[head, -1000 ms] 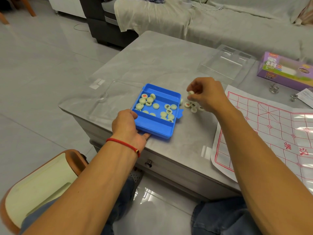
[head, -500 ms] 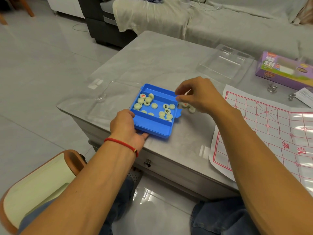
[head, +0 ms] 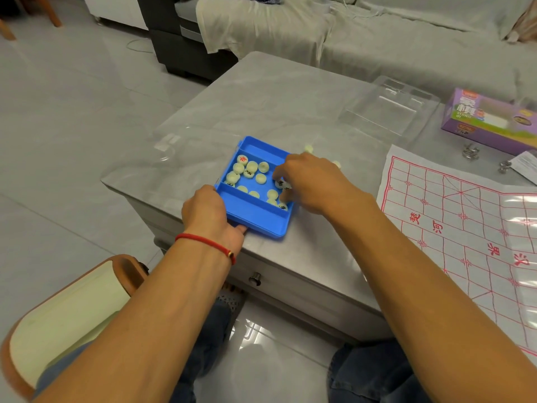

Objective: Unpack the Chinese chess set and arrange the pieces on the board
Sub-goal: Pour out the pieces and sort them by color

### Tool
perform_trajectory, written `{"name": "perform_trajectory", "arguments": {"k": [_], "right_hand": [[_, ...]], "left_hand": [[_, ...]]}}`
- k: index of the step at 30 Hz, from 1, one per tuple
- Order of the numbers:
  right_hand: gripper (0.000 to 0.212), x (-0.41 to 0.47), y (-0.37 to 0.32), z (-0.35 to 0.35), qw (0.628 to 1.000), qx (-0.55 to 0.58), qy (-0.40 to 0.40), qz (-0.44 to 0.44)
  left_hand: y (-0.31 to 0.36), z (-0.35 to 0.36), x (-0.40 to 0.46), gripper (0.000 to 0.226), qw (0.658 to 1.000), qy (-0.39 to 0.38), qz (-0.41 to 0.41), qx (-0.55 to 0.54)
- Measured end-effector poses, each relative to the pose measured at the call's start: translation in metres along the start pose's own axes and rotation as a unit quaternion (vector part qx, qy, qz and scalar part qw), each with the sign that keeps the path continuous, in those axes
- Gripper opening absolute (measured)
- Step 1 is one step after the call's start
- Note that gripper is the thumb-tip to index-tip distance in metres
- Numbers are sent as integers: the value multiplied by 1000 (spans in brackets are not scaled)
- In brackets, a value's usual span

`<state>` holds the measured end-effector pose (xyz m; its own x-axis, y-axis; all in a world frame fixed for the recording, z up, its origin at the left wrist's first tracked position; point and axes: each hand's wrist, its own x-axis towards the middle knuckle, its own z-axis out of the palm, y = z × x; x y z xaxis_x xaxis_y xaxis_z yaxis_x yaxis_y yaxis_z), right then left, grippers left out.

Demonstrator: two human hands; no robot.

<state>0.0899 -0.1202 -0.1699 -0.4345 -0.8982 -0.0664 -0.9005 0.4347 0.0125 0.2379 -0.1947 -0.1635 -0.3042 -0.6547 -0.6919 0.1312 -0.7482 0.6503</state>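
— Two compartments in that blue tray (head: 253,217): smooth moulded plastic, squarish, a thin divider across it. Where does it sit?

— On the grey stone-look table (head: 270,91), by the near left corner, turned so one corner points away toward the sofa. The narrow compartment faces the person.

— And the pieces (head: 251,167)?

— Small pale round discs with black or red characters, loose in the larger far compartment. A couple lie on the table beyond the tray.

— Hands?

— The left hand (head: 207,212) grips the tray's near left corner, thumb along the front wall. The right hand (head: 312,181) is down in the tray, fingers curled over the discs at its right side; whether it pinches one I cannot tell.

— Any change?

— Half a second ago the right hand was beside the tray's right edge; it has moved in. The board (head: 470,228), a glossy creased sheet with red lines, lies flat to the right.
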Motion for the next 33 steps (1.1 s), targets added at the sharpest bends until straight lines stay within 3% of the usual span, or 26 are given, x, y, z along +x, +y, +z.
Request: {"name": "perform_trajectory", "arguments": {"k": [8,27,29,33], "right_hand": [[33,0,11,-2,991,126,-32,-44],[10,-4,18,-7,987,142,-72,-6],[6,-6,24,-12,983,177,-41,-1],[6,-10,57,-19,958,244,115,95]], "left_hand": [[2,-2,6,9,1000,11,-20,6],[-4,-3,11,13,1000,-12,-20,13],[-3,-5,12,14,999,-21,-24,7],[-1,-6,11,17,999,-31,-29,-4]]}}
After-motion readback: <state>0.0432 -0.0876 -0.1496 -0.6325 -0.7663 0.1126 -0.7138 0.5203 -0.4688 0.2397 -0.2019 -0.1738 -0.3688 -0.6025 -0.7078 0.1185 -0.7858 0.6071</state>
